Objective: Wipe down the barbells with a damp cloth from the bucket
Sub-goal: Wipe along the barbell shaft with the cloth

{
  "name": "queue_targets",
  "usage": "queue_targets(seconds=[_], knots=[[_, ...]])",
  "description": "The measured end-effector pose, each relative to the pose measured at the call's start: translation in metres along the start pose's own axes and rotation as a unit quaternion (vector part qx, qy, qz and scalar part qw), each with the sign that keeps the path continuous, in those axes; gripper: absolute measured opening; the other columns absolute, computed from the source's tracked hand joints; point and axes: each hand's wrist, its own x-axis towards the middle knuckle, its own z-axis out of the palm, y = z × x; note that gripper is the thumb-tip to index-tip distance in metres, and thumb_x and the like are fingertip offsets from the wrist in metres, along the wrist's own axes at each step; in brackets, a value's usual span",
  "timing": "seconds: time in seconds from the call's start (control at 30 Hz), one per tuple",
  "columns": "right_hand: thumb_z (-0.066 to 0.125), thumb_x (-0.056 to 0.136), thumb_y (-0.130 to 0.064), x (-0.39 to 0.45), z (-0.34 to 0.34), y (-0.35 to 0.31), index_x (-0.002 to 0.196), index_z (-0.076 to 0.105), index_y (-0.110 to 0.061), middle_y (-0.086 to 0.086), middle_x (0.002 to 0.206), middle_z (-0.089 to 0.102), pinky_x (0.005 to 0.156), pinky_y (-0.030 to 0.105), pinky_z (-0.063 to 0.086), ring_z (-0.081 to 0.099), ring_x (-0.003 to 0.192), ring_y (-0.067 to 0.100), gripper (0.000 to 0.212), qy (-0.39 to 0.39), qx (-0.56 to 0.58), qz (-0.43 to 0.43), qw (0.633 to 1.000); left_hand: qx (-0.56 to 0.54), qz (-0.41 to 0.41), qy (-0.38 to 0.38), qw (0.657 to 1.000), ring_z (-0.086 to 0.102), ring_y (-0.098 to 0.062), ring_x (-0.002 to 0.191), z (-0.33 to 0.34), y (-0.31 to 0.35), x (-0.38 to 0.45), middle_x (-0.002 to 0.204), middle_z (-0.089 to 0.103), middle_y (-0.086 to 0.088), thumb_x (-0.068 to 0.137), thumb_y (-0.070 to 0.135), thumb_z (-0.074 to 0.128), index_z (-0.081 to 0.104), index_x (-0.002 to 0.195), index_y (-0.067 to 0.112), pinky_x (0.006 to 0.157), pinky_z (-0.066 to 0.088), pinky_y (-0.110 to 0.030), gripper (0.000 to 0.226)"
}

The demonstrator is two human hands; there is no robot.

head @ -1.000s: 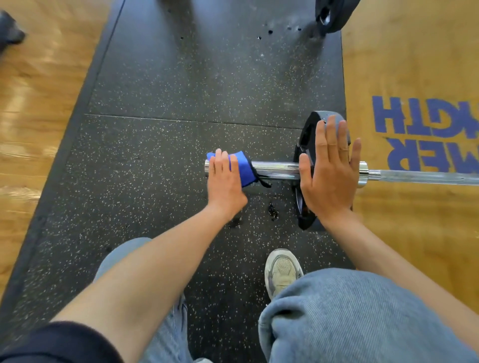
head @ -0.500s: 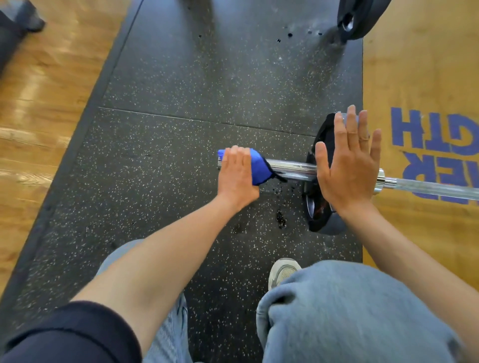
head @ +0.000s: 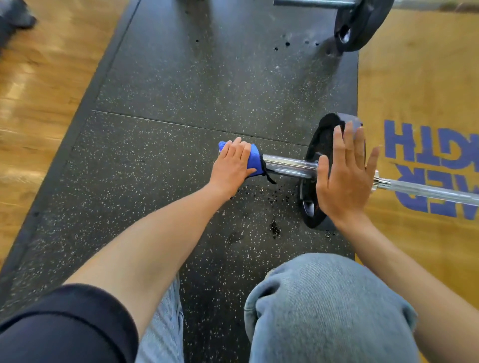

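Wiping a barbell [head: 290, 165] sleeve end, low over a black mat [head: 181, 90].

Left hand [head: 230, 165] curled over a blue cloth [head: 252, 159], wrapping it round the sleeve tip; right hand [head: 342, 176] flat, fingers straight and spread, pressed on the plate [head: 318, 145]. Speckled mat with wet spots, wood floor [head: 39, 77] left, blue lettering right. Second barbell [head: 313, 3] cut off at top. Left fingertips hidden behind the cloth.

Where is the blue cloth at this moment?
In the head view, the blue cloth is wrapped round the left end of the barbell sleeve, gripped by the left hand, left of the black plate.
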Motion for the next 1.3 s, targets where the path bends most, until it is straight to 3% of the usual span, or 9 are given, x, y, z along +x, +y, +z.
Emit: queue_targets(seconds=[0.1,0.2,0.27,0.43,0.53,0.7,0.87,1.0,1.3], knots=[[0.033,0.107,-0.039,0.015,0.007,0.005,0.161,0.024,-0.02,0.002,0.169,0.015,0.126,0.051,0.005,0.007,0.157,0.02,0.058,-0.011,-0.031,-0.006,0.999,-0.01,0.058,0.033,0.998,0.034,-0.035,0.147,0.004,-0.011,0.0,0.153,0.043,-0.014,0.096,0.024,0.066,0.033,0.153,0.0,0.125,0.024,-0.045,0.07],[0.029,0.107,-0.044,0.036,0.009,0.006,0.161,0.023,-0.02,0.003,0.17,0.013,0.126,0.049,0.003,0.005,0.157,0.021,0.059,-0.024,-0.028,-0.007,0.999,-0.019,0.07,0.063,0.995,0.033,-0.035,0.148,0.001,-0.033,-0.003,0.157,0.039,-0.016,0.09,-0.009,0.044,0.031,0.155,-0.001,0.124,0.025,-0.046,0.067],[0.025,0.106,-0.049,0.052,0.012,0.005,0.16,0.025,-0.02,0.003,0.17,0.013,0.126,0.048,0.002,0.005,0.157,0.021,0.061,-0.037,-0.021,-0.003,0.999,-0.003,0.066,0.07,0.995,0.035,-0.036,0.148,0.0,-0.035,0.004,0.157,0.04,-0.02,0.088,-0.015,0.037,0.034,0.153,-0.005,0.123,0.028,-0.048,0.066],[0.021,0.105,-0.056,0.092,0.02,0.005,0.158,0.03,-0.019,0.004,0.169,0.016,0.126,0.047,0.002,0.005,0.157,0.02,0.066,-0.06,-0.016,0.022,0.998,0.016,0.015,0.061,0.998,0.053,-0.039,0.135,-0.003,-0.026,0.044,0.141,0.057,-0.023,0.08,-0.016,0.068,0.049,0.141,-0.008,0.116,0.041,-0.048,0.065],[0.022,0.104,-0.058,0.117,0.025,0.01,0.157,0.031,-0.018,0.005,0.169,0.018,0.126,0.048,0.003,0.007,0.157,0.021,0.067,-0.076,-0.005,0.033,0.997,-0.02,-0.043,0.071,0.996,0.047,-0.04,0.139,-0.005,-0.023,0.053,0.145,0.053,-0.023,0.081,-0.019,0.059,0.045,0.145,-0.008,0.118,0.038,-0.049,0.066],[0.023,0.102,-0.061,0.152,0.034,0.014,0.154,0.037,-0.016,0.008,0.167,0.022,0.126,0.049,0.005,0.01,0.156,0.022,0.07,-0.089,0.013,0.038,0.995,-0.045,0.034,0.064,0.996,0.047,-0.038,0.139,-0.003,-0.005,0.076,0.148,0.052,-0.022,0.088,-0.009,0.028,0.046,0.146,-0.006,0.117,0.038,-0.049,0.061],[0.019,0.102,-0.063,0.191,0.046,0.016,0.155,0.035,-0.015,0.008,0.168,0.019,0.126,0.048,0.002,0.008,0.157,0.021,0.073,-0.125,0.041,0.04,0.991,-0.035,-0.043,0.079,0.995,0.051,-0.04,0.135,-0.008,-0.038,0.095,0.142,0.056,-0.021,0.079,-0.019,0.065,0.05,0.143,-0.006,0.117,0.038,-0.049,0.067],[0.015,0.102,-0.066,0.22,0.056,0.023,0.156,0.034,-0.015,0.008,0.168,0.018,0.126,0.048,0.0,0.006,0.157,0.02,0.077,-0.151,0.054,0.049,0.986,-0.035,-0.013,0.044,0.998,0.042,-0.039,0.143,-0.018,-0.043,0.118,0.151,0.049,-0.017,0.084,-0.017,0.057,0.039,0.153,0.002,0.119,0.035,-0.048,0.074],[0.014,0.101,-0.068,0.268,0.077,0.033,0.151,0.04,-0.01,0.013,0.167,0.021,0.126,0.052,0.001,0.008,0.156,0.022,0.082,-0.183,0.056,0.046,0.98,-0.064,0.001,0.003,0.998,0.034,-0.043,0.146,-0.019,-0.053,0.146,0.153,0.043,-0.024,0.095,0.043,0.06,0.046,0.149,0.007,0.121,0.025,-0.058,0.066]])
